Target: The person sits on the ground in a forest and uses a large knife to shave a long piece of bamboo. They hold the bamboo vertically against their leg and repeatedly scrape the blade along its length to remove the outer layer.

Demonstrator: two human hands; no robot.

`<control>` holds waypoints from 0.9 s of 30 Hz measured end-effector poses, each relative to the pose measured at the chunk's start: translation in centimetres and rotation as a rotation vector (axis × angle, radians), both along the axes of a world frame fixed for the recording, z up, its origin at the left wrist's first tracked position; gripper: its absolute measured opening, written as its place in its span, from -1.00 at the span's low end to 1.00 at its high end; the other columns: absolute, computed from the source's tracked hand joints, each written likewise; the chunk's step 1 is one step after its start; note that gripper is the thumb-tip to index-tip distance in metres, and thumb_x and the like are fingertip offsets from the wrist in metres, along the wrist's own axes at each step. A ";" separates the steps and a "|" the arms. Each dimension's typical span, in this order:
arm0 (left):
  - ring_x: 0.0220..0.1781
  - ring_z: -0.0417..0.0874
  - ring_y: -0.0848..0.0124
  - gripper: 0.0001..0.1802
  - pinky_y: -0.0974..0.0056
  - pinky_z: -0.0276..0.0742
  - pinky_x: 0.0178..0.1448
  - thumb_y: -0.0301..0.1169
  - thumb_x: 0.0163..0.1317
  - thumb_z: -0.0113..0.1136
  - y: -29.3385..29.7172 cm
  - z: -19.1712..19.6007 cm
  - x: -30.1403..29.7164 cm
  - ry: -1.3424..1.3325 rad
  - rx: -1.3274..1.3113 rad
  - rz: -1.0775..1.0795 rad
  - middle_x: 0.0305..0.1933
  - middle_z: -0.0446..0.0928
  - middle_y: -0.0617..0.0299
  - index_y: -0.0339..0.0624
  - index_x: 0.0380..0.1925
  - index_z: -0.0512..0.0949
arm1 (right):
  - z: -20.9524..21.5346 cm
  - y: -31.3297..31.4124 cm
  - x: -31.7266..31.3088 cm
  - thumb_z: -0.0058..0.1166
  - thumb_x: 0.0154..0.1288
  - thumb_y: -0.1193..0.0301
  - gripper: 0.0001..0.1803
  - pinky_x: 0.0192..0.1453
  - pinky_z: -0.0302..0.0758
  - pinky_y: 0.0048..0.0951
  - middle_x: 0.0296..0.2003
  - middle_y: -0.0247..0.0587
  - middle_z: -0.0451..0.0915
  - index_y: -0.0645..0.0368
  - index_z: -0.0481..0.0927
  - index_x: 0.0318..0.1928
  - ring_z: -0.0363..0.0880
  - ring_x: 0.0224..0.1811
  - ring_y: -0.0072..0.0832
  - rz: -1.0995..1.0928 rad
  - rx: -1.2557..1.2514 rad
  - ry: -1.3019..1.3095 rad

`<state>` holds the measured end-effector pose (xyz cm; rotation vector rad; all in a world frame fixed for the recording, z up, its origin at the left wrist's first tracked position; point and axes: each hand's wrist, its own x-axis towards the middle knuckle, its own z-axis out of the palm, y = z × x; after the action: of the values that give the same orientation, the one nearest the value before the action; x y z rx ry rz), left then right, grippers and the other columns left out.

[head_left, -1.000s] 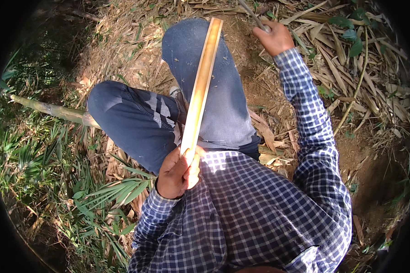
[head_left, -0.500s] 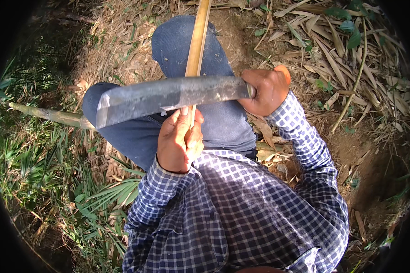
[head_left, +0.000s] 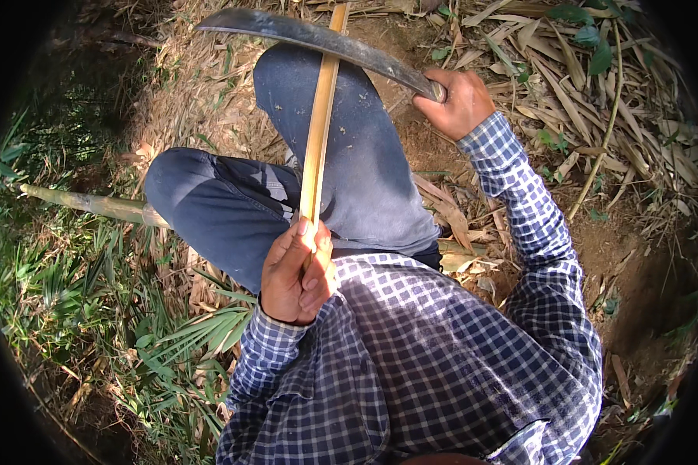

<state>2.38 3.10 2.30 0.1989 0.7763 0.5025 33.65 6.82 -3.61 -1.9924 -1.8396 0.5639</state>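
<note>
My left hand is closed round the near end of a split bamboo strip, thumb along its face. The pale yellow strip points away from me, over my raised knee. In my right hand is a machete, gripped by its handle. Its long dark blade curves leftward across the far part of the strip, beyond the knee. Whether the blade touches the strip there I cannot tell. The machete's handle is mostly hidden in my fist.
A bamboo pole lies at the left, one end behind my bent leg. Dry leaves and bare soil spread at the right. Green grass and a fan-shaped leaf grow at the lower left.
The machete has moved away from me, from just above my left hand to beyond the knee, and its blade has turned edge-on. My left hand has come slightly nearer with the strip.
</note>
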 end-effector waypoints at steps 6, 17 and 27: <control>-0.87 0.11 0.62 -0.65 0.50 0.11 -0.81 -0.24 0.56 -0.27 -0.6 -0.4 -0.6 0.042 -0.032 0.031 -0.75 0.19 0.36 -0.27 -0.27 0.40 | 0.2 -1.3 -1.4 0.17 0.14 0.15 -0.61 -0.64 0.47 -0.29 -0.75 -0.18 0.54 0.26 0.70 -0.27 0.52 -0.76 -0.42 0.221 0.105 -0.082; -0.84 0.12 0.65 -0.64 0.51 0.09 -0.76 -0.23 0.56 -0.24 -0.6 -0.5 -0.5 0.285 0.235 0.020 -0.72 0.24 0.35 -0.29 -0.21 0.42 | -1.9 -0.5 0.2 0.24 0.08 0.23 -0.62 -0.44 0.56 -0.35 -0.63 -0.07 0.61 0.29 0.69 -0.19 0.64 -0.59 -0.29 -0.138 -0.151 0.118; -0.67 0.15 0.73 -0.58 0.54 0.05 -0.64 -0.25 0.54 -0.18 1.4 -1.6 0.3 0.575 0.597 -0.198 -0.52 0.31 0.44 -0.38 0.15 0.40 | 2.8 -3.2 -3.9 0.30 -0.04 0.20 -0.71 -0.50 0.51 -0.18 -0.59 -0.11 0.59 0.16 0.60 -0.44 0.60 -0.58 -0.14 0.258 0.155 -0.031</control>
<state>2.67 4.48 0.65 0.9983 1.1337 0.4816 29.76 3.66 -0.85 -1.6864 -2.1072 0.4481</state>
